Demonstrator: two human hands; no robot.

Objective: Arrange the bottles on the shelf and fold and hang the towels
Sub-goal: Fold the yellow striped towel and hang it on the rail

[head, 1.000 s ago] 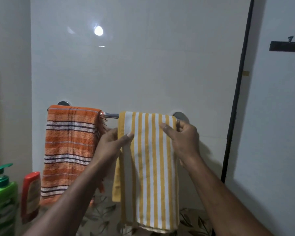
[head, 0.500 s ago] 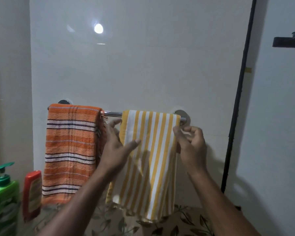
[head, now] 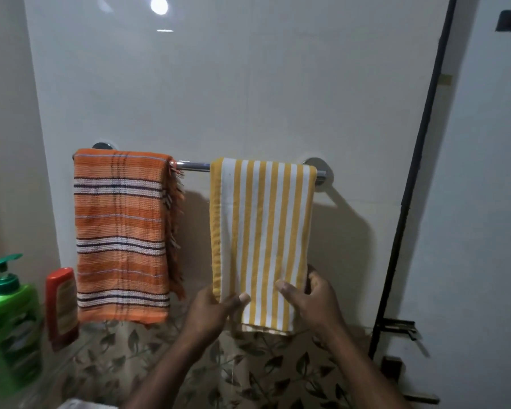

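My left hand (head: 210, 311) pinches the lower left edge of the yellow-and-white striped cloth towel (head: 261, 231), thumb on the front and the fingers tucked behind it. My right hand (head: 310, 299) pinches the lower right edge the same way, thumb pressed on a white stripe and the fingers curled round the back. The towel hangs folded over the right half of the chrome wall-mounted towel rail (head: 194, 165), its stripes running straight down.

Beside it, apart, the orange woven towel with dark and white bands (head: 121, 231) hangs over the left half of the rail, fringe along its right edge.

At lower left stand a green plastic pump bottle (head: 11, 317) and a red-orange flip-top bottle (head: 62, 305). Both carry labels, but the writing is too blurred to read.
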